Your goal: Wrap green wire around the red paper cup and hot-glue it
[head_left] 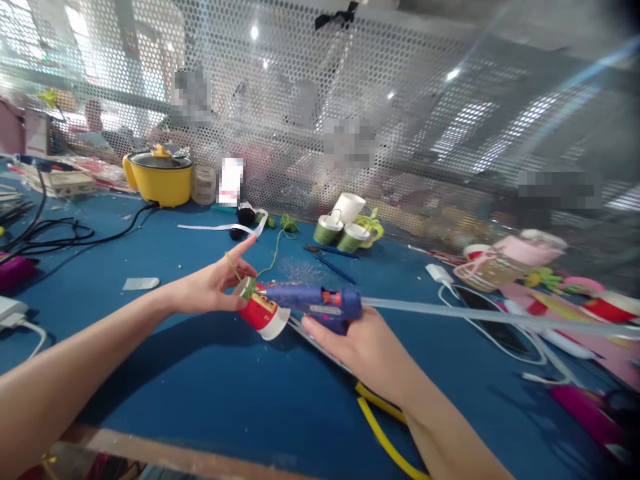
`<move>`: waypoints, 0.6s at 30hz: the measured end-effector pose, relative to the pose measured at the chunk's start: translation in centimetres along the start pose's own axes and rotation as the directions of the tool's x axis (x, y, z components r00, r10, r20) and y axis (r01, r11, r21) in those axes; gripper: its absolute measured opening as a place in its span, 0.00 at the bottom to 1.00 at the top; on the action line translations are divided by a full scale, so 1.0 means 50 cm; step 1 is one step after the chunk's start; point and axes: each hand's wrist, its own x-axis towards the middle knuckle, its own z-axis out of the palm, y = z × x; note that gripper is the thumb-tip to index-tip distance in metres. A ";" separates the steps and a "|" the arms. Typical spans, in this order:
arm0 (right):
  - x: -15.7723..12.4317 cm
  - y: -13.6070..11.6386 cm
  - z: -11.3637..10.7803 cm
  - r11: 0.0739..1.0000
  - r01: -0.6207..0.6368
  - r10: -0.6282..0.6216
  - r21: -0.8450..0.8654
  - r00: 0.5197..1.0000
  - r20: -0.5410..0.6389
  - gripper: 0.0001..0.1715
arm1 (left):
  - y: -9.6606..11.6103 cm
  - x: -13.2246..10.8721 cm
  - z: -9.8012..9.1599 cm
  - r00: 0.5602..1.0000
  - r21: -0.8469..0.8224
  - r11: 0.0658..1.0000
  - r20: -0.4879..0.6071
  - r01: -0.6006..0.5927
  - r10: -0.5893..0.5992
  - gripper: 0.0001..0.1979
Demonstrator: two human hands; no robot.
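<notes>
My left hand (225,283) grips a small red and white paper cup (263,313), tilted on its side above the table. Green yarn (275,257) runs from a small green ball (289,224) at the back to this hand, and green wraps show at the cup's near-left end. My right hand (357,340) is closed around a blue hot glue gun (315,300), its nozzle pointing left at the cup. Whether the nozzle touches the cup I cannot tell. A long translucent glue stick (475,315) sticks out of the gun's rear to the right.
Behind my hands stand green-wrapped paper cups (327,230) and blue-handled pliers (337,267). A yellow electric pot (165,179) sits at the back left, before a perforated metal screen (290,120). To the right are a phone (493,320) with white cables and a pink-topped jar (515,257).
</notes>
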 end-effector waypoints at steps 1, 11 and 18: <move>-0.002 0.000 0.002 0.999 0.008 -0.008 -0.036 1.000 -0.001 0.09 | 0.001 0.000 0.000 1.000 -0.005 1.000 -0.004 0.003 -0.003 0.50; -0.007 0.002 0.016 0.969 0.059 -0.063 -0.240 0.998 -0.008 0.09 | 0.008 0.002 0.004 1.000 0.028 0.999 -0.013 0.026 -0.026 0.50; -0.007 -0.002 0.016 0.935 0.146 -0.169 -0.323 0.985 -0.046 0.08 | 0.004 0.002 0.003 1.000 0.032 0.999 -0.002 0.008 -0.008 0.50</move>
